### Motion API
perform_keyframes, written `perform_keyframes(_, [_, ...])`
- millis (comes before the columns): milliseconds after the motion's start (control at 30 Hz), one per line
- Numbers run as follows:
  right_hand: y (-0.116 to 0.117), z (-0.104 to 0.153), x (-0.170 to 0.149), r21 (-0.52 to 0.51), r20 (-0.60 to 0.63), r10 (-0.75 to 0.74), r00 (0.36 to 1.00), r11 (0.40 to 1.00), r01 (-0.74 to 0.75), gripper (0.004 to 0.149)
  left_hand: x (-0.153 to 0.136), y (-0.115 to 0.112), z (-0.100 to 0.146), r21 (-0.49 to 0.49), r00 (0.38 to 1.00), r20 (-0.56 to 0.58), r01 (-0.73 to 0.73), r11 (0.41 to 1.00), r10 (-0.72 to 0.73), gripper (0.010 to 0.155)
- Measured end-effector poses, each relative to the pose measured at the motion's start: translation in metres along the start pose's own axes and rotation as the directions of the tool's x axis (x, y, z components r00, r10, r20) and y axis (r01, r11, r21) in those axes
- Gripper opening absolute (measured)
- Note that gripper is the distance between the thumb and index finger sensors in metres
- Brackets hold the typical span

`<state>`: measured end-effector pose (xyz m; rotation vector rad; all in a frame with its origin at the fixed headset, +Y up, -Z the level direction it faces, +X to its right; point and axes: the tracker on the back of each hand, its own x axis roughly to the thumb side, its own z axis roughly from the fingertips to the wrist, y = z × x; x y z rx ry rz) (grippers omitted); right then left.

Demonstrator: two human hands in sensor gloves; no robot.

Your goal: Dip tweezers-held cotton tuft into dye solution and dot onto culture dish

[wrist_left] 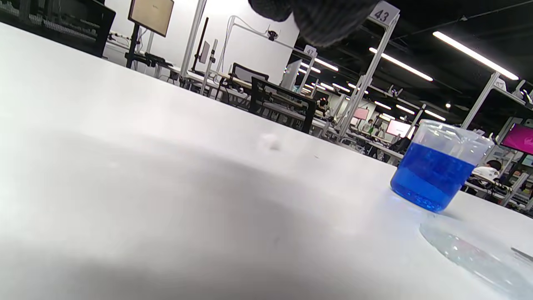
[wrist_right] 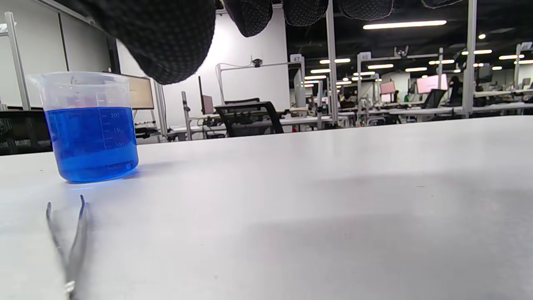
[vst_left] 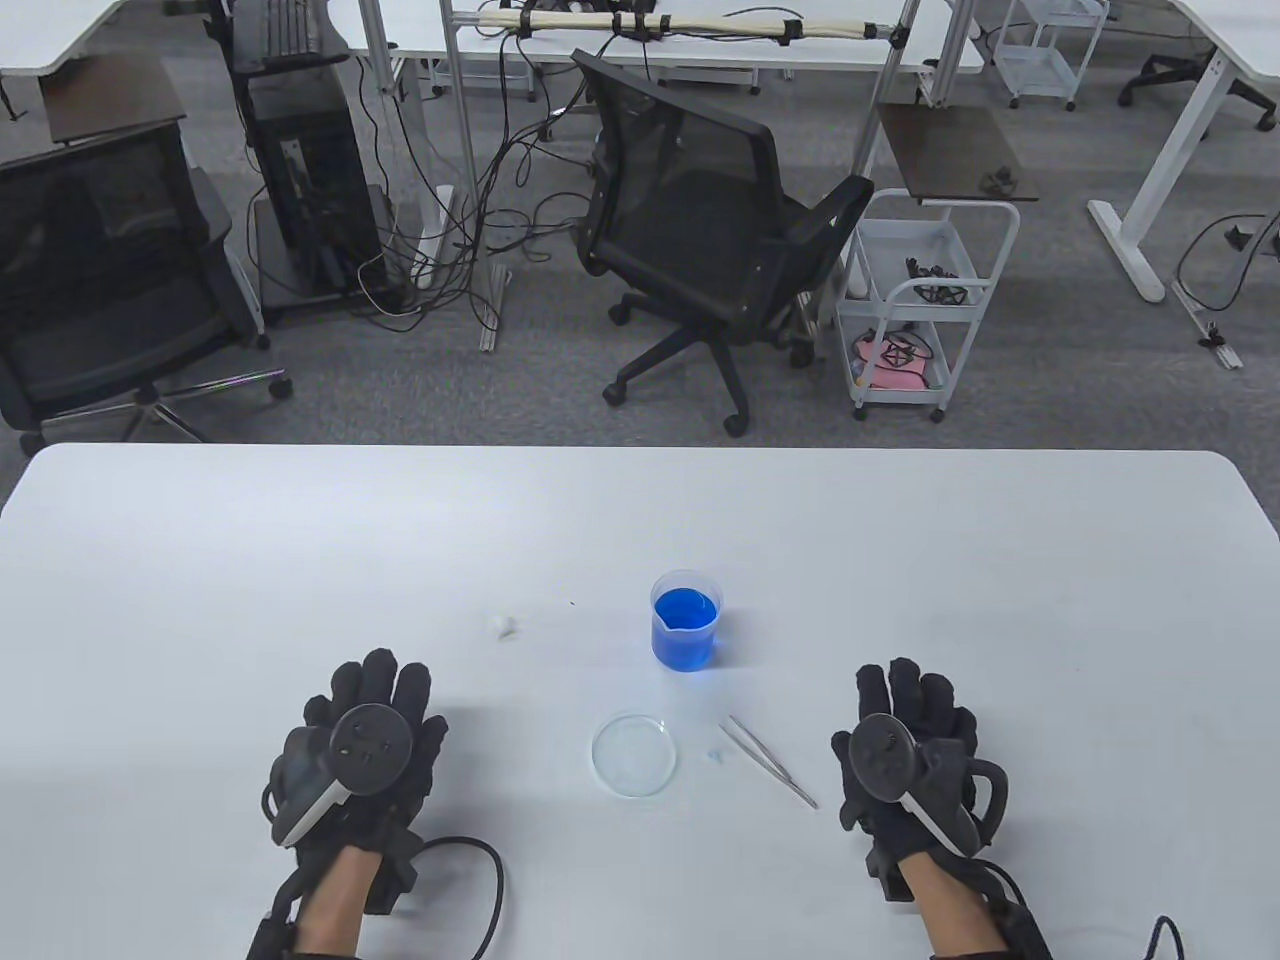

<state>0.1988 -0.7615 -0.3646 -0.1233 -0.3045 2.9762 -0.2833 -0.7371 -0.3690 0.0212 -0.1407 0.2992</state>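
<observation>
A clear beaker of blue dye (vst_left: 686, 620) stands near the table's middle; it also shows in the left wrist view (wrist_left: 437, 166) and the right wrist view (wrist_right: 89, 127). A clear culture dish (vst_left: 633, 754) lies in front of it, seen at the lower right in the left wrist view (wrist_left: 474, 258). Metal tweezers (vst_left: 772, 760) lie to the dish's right, also in the right wrist view (wrist_right: 70, 241). A small bluish cotton tuft (vst_left: 715, 755) lies between dish and tweezers. A white cotton tuft (vst_left: 503, 626) lies left of the beaker. My left hand (vst_left: 365, 745) and right hand (vst_left: 910, 750) rest flat on the table, holding nothing.
The white table (vst_left: 900, 560) stretches wide around the objects. Behind its far edge stand a black office chair (vst_left: 700, 220) and a white cart (vst_left: 925, 300). Glove cables (vst_left: 480, 880) trail at the near edge.
</observation>
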Motion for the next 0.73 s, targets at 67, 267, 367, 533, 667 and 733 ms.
perform_keyframes(67, [0.0, 0.0, 0.002, -0.013, 0.003, 0.002, 1.0, 1.0, -0.002, 0.079, 0.003, -0.002, -0.001, 0.005, 1.0, 0.011, 0.007, 1.0, -0.007, 0.063])
perform_keyframes(267, [-0.001, 0.003, 0.001, -0.016, 0.006, 0.018, 1.0, 1.0, -0.018, 0.08, 0.009, -0.009, -0.004, -0.029, 1.0, 0.018, 0.022, 0.999, -0.022, 0.063])
perform_keyframes(367, [-0.001, 0.002, 0.0, -0.013, 0.0, 0.016, 1.0, 1.0, -0.016, 0.08, 0.008, -0.01, -0.004, -0.036, 1.0, 0.009, 0.019, 0.999, -0.019, 0.063])
perform_keyframes(533, [-0.002, 0.003, -0.001, -0.011, -0.015, 0.002, 1.0, 1.0, -0.002, 0.079, 0.005, -0.01, -0.002, -0.042, 1.0, -0.005, 0.001, 0.999, -0.002, 0.064])
perform_keyframes(667, [0.0, 0.003, 0.0, 0.012, -0.017, 0.001, 1.0, 1.0, -0.001, 0.079, 0.004, -0.011, -0.002, -0.052, 1.0, -0.014, -0.005, 0.999, 0.005, 0.064])
perform_keyframes(733, [0.002, 0.003, 0.001, 0.024, -0.017, 0.003, 1.0, 1.0, -0.002, 0.079, 0.003, -0.012, -0.003, -0.057, 1.0, -0.018, -0.009, 0.998, 0.008, 0.064])
